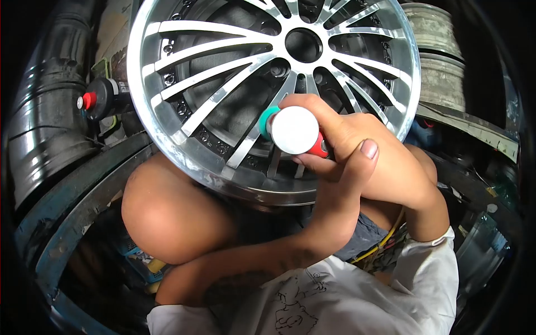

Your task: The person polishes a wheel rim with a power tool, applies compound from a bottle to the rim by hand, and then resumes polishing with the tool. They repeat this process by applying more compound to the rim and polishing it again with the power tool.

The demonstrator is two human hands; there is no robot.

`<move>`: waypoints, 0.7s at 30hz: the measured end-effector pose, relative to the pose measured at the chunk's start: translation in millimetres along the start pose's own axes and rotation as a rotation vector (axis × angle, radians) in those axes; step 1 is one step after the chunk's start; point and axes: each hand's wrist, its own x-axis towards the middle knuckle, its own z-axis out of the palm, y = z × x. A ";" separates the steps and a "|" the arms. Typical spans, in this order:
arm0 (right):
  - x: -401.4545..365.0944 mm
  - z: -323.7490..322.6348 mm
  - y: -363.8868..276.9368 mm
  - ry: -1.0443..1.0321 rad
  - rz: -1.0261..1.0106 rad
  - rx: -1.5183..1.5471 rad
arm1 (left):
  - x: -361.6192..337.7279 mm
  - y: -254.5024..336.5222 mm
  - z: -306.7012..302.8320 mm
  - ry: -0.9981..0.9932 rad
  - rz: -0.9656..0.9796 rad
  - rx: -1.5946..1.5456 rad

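In the head view, a hand tool (295, 130) points its round white end up at me, with a bit of red body and a teal part beside it; its exact kind does not show. My right hand (385, 151) wraps round it from the right, index finger over the top. Crossing from below, my left hand (349, 176) is closed at the tool's lower side, its thumb against my right hand and most of its fingers hidden. Both are over the lower spokes of a multi-spoke alloy wheel rim (137, 84) tilted in front of my knees. Contact between tool and spokes is hidden.
A black tool with a red knob (100, 99) lies left of the rim. Dark metal barrels (50, 111) line the left, and stacked grey rims (438, 61) stand at the right. A blue metal frame (67, 240) runs beside my legs; a clear bottle (483, 245) is at right.
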 end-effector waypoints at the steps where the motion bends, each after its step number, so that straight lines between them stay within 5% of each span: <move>1: -0.4 -1.6 -0.9 0.014 0.028 0.016 | -0.8 -0.2 -0.6 0.003 0.001 0.007; 8: 7.5 13.4 13.6 0.087 -0.020 0.105 | 8.7 6.7 2.5 -0.026 -0.025 0.040; 10: 7.8 4.6 10.3 0.126 0.086 0.060 | 19.2 11.6 7.0 -0.105 -0.065 0.046; 14: 6.7 6.6 26.6 0.344 -0.023 0.036 | 35.2 23.7 9.5 -0.322 -0.126 0.070; 18: 5.4 7.5 16.0 0.190 0.072 0.090 | 19.0 12.5 13.1 -0.143 -0.059 0.019; 21: 3.5 14.1 16.8 0.088 -0.049 0.049 | 6.1 -0.2 7.0 -0.050 0.040 0.042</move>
